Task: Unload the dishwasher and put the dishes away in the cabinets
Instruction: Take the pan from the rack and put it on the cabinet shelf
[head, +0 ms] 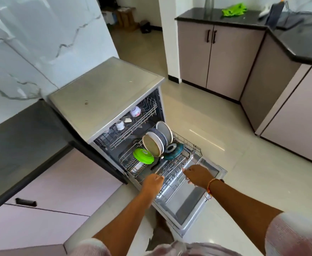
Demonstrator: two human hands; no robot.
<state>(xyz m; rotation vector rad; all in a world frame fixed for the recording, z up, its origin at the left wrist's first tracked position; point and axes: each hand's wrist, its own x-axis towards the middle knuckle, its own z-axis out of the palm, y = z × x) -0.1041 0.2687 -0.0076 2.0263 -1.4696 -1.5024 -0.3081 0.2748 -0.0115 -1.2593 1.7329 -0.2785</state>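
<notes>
Pale kitchen floor [216, 154] surrounds an open dishwasher [105, 93], where the left hand [152, 182] and right hand [198, 175] both clasp the front edge of the plate-loaded lower rack [177, 169]

Plates [158, 143] stand in the lower rack [179, 163], pulled out over the open door [188, 206]; cups [120, 125] sit in the upper rack [133, 128] behind.

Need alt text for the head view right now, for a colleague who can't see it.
Both hands, left hand and right hand, grip the front edge of the lower rack, which sits out over the open dishwasher door. The rack holds upright plates, a green lid and a dark blue lid; cups sit in the upper rack.
</notes>
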